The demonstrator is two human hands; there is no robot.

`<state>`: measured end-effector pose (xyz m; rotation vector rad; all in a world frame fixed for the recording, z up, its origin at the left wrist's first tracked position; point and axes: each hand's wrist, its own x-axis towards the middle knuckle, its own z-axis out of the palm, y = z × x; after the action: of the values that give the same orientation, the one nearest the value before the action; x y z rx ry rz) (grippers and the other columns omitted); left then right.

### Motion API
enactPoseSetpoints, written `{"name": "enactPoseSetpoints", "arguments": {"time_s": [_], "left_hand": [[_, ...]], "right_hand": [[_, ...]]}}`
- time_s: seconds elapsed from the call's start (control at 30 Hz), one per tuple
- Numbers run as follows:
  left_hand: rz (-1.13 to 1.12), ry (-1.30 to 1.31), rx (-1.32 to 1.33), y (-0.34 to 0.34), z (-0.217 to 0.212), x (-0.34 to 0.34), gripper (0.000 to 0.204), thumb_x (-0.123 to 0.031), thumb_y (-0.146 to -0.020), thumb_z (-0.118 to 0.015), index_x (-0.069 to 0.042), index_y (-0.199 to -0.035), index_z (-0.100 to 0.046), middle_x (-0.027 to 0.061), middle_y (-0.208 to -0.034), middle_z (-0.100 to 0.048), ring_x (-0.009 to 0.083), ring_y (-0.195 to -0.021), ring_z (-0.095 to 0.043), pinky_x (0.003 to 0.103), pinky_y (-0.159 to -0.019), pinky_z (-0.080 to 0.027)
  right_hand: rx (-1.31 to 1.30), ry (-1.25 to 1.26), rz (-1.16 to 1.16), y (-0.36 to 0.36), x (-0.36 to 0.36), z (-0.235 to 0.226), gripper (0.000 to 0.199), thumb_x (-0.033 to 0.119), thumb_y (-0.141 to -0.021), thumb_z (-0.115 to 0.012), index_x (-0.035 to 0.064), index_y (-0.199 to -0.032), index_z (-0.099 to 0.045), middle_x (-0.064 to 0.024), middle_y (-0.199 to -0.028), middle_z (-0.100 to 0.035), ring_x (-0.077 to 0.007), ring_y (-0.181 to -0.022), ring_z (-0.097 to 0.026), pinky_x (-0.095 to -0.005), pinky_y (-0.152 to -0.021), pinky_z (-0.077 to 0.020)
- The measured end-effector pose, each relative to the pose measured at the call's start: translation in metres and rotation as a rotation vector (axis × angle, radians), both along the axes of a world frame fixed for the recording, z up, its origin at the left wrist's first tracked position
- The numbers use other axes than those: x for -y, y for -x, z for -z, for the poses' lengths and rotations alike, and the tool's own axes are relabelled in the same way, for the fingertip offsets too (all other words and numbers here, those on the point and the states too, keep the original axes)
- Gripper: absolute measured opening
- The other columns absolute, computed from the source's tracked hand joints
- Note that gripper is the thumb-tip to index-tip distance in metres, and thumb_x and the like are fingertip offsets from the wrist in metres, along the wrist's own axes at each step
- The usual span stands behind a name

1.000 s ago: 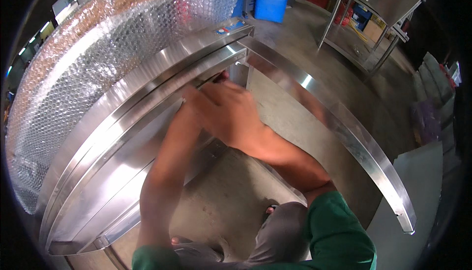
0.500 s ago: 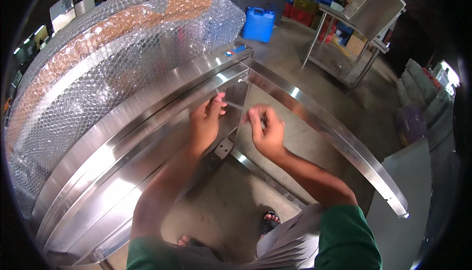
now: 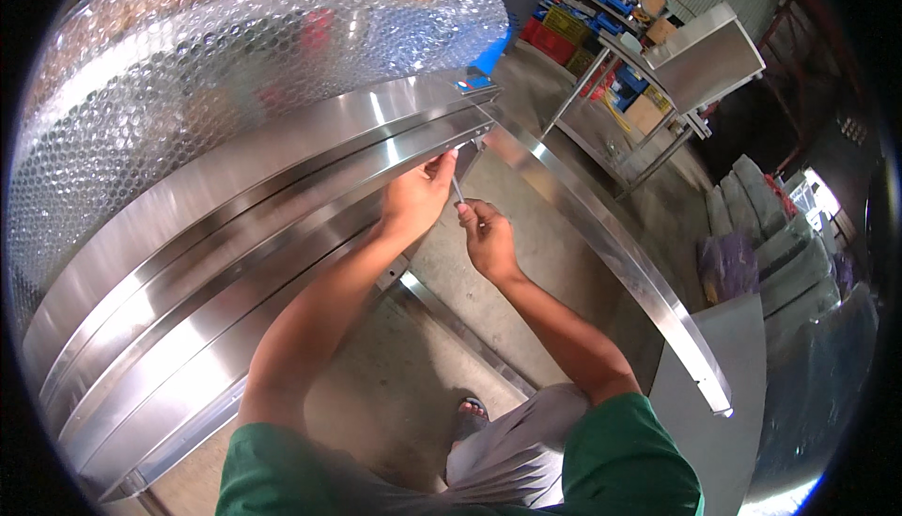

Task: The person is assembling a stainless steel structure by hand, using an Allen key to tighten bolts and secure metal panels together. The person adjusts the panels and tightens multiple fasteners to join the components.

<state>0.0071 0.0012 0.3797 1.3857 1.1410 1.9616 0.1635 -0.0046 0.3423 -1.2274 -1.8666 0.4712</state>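
Note:
A thin grey metal rod [image 3: 458,189] runs between my two hands, just below the corner of a stainless steel frame. My right hand [image 3: 490,240] pinches its lower end between thumb and fingers. Up at the corner, my left hand [image 3: 418,198] is closed around the rod's upper end, close under the steel edge; the tip is hidden by the fingers. From this corner a polished steel rail [image 3: 611,243] extends toward the right. The brushed steel front [image 3: 235,178] of the unit curves away to the left beneath my left forearm.
A bubble-wrapped piece [image 3: 207,93] stands behind the steel unit. At the back right is a steel table [image 3: 601,131] with a tilted metal box [image 3: 709,60] on it. Wrapped grey bundles [image 3: 789,234] lie far right. A lower steel bar [image 3: 460,333] crosses above the floor.
Both hands have come up to the frame's corner. My left hand has closed on the rod's upper end, and my right hand stays pinched on its lower end. The view has shifted.

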Motion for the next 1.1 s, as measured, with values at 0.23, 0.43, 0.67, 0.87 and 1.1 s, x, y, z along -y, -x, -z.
{"name": "enactPoseSetpoints", "arguments": {"time_s": [0.23, 0.43, 0.67, 0.87, 1.1], "left_hand": [[-0.092, 0.06, -0.089, -0.001, 0.002, -0.002, 0.015, -0.013, -0.094, -0.069, -0.003, -0.104, -0.075, 0.0029, -0.08, -0.074, 0.0045, -0.069, -0.064, 0.024, -0.063, -0.051], [-0.242, -0.189, -0.225, 0.0, 0.004, -0.006, 0.015, -0.012, -0.092, -0.071, -0.002, -0.101, -0.076, 0.0073, -0.079, -0.075, 0.0113, -0.065, -0.068, 0.027, -0.061, -0.053], [-0.387, -0.273, -0.45, 0.006, 0.005, -0.011, 0.015, -0.013, -0.092, -0.07, -0.002, -0.099, -0.075, 0.0101, -0.077, -0.074, 0.0137, -0.063, -0.069, 0.029, -0.059, -0.052], [-0.405, -0.276, -0.519, 0.008, 0.008, -0.017, 0.013, -0.019, -0.093, -0.068, -0.008, -0.096, -0.073, 0.0104, -0.084, -0.071, 0.0286, -0.072, -0.068, 0.039, -0.066, -0.055], [-0.558, -0.473, -0.717, 0.014, 0.019, -0.025, 0.011, -0.017, -0.09, -0.072, -0.007, -0.095, -0.071, 0.0081, -0.088, -0.071, 0.0272, -0.077, -0.068, 0.038, -0.069, -0.055]], "right_hand": [[0.005, -0.051, 0.026, 0.002, -0.01, 0.0, 0.027, 0.025, -0.101, -0.061, 0.0, -0.107, -0.069, -0.0219, -0.094, -0.067, -0.033, -0.08, -0.065, -0.039, -0.073, -0.0512], [0.037, -0.019, 0.092, 0.011, -0.015, -0.003, 0.034, 0.03, -0.101, -0.059, -0.0007, -0.111, -0.068, -0.0224, -0.1, -0.068, -0.0351, -0.085, -0.067, -0.0408, -0.077, -0.0517], [0.297, -0.09, 0.125, 0.017, -0.014, -0.005, 0.025, 0.025, -0.099, -0.06, 0.0019, -0.098, -0.07, -0.0244, -0.1, -0.067, -0.0451, -0.087, -0.066, -0.0509, -0.076, -0.0526], [0.271, -0.091, -0.022, 0.029, -0.011, -0.011, 0.027, 0.025, -0.099, -0.056, 0.0013, -0.111, -0.061, -0.0276, -0.092, -0.067, -0.0457, -0.084, -0.067, -0.054, -0.074, -0.054], [-0.009, 0.18, -0.129, 0.053, -0.028, 0.009, 0.062, 0.019, -0.095, -0.056, 0.005, -0.15, -0.03, -0.0307, -0.102, -0.068, -0.0493, -0.095, -0.066, -0.0534, -0.081, -0.0526]]}}
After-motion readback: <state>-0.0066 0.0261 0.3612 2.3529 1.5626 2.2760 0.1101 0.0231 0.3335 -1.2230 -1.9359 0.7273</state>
